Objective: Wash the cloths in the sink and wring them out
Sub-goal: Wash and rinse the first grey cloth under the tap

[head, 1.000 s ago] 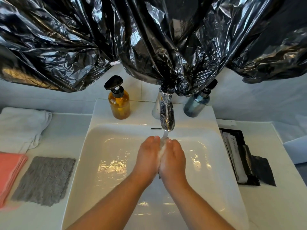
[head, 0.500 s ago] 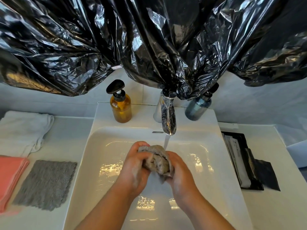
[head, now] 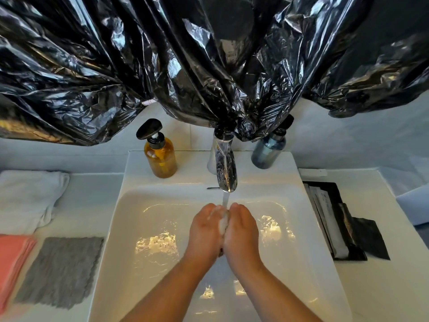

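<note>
**Entry: sink station, washing step**

- Left hand [head: 204,231], right hand [head: 242,231]: side by side over the sink [head: 130,228], heels touching and fingers curved in toward each other. Together they clamp a wad between the palms.
- Cloth [head: 223,220]: the wad in question. It is pale and sudsy where it shows in the gap between the hands, and otherwise hidden (a dark scrap shows below the heels of the palms; cloth or shadow, I cannot tell). It is held clear of the basin floor, directly under the stream [head: 225,198].
- Tap [head: 224,168]: running, with the water landing between the fingertips.
- Grey cloth [head: 60,270], pink cloth [head: 12,259]: flat on the counter left of the sink, just beside each other and well apart from the hands. A towel [head: 27,198] lies behind them.
- Amber bottle [head: 160,156], blue bottle [head: 267,152]: on the sink's back ledge, one on either side of the tap.
- Black plastic [head: 209,66]: draped above, its lowest fold bunched at the top of the tap.

**Step in hand (judged):** rubbing and rinsing one cloth. Wringing has not yet begun, and the grey and pink cloths appear to be waiting their turn.

**Next move calls for:** flushing out the suds, then shifting the hands to the cloth's two ends and twisting in opposite directions. This should be done low over the sink, so the water falls in the basin and not on the counter.
</note>
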Available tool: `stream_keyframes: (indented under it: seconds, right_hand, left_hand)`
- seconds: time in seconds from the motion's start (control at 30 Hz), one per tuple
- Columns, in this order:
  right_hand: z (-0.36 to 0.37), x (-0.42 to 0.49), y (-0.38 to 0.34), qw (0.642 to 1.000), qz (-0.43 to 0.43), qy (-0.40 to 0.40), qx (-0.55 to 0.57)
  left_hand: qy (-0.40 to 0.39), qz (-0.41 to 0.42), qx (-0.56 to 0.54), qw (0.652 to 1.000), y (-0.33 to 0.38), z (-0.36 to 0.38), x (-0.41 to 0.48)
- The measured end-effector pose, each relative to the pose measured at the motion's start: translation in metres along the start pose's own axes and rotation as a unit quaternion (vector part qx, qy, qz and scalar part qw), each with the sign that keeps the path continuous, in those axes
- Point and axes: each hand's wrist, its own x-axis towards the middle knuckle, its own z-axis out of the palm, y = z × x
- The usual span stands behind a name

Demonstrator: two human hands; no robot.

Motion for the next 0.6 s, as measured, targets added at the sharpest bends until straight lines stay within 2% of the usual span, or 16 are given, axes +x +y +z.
stream_keyframes:
  seconds: [0.13,0.23,0.33,0.47,0.57,0.6]
  right_hand:
    - [-0.005,0.026,-0.004,0.998,0.041,-0.037,-0.007]
    - [-0.013,0.032,-0.007,0.999,0.039,-0.024,0.024]
    - [-0.020,0.032,-0.005,0.995,0.055,-0.021,0.075]
    - [-0.027,0.018,-0.002,0.984,0.079,-0.047,0.155]
    - [-0.021,-0.005,0.002,0.973,0.086,-0.143,0.158]
    - [-0.017,-0.011,0.006,0.974,0.077,-0.151,0.153]
  left_hand:
    - [-0.072,-0.043,-0.025,0.996,0.006,-0.008,0.003]
    - [-0.076,-0.079,0.004,0.994,0.000,-0.016,-0.001]
    - [-0.079,-0.147,-0.067,0.984,-0.006,-0.021,-0.005]
    - [0.055,-0.169,-0.278,0.944,-0.007,-0.017,0.003]
    - [0.131,-0.172,-0.325,0.921,-0.005,-0.009,0.014]
    - [0.157,-0.167,-0.319,0.920,-0.005,-0.005,0.019]
